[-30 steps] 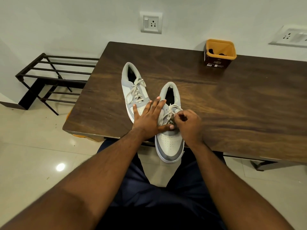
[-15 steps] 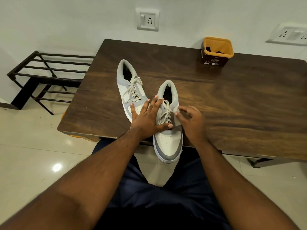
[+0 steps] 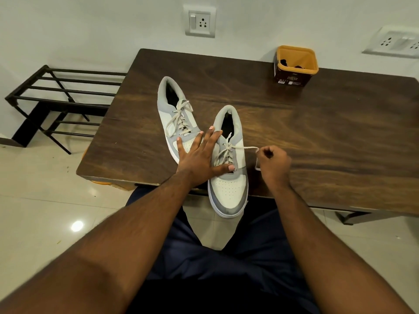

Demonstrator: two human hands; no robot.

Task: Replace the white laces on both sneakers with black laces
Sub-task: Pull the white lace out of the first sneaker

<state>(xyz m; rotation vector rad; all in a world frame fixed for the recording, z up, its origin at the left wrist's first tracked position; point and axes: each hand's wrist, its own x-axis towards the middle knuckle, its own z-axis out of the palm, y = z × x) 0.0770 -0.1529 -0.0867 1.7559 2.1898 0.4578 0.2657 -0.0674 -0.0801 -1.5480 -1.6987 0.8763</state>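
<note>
Pulled out to the right since a moment ago: right hand (image 3: 273, 163), now pinching a free end of the white lace (image 3: 246, 148) of the near sneaker (image 3: 229, 159) and drawing it taut over the table (image 3: 340, 132), while left hand (image 3: 199, 157) lies flat, fingers spread, pressing on that shoe and touching the far sneaker (image 3: 175, 114). Could slide off the table edge, toe already overhanging, if pulled harder than pressed, or jam at a knot. Looks grey-and-white, both pairs of white laces threaded; something black in the orange tub (image 3: 295, 64), perhaps black laces, cannot tell.
</note>
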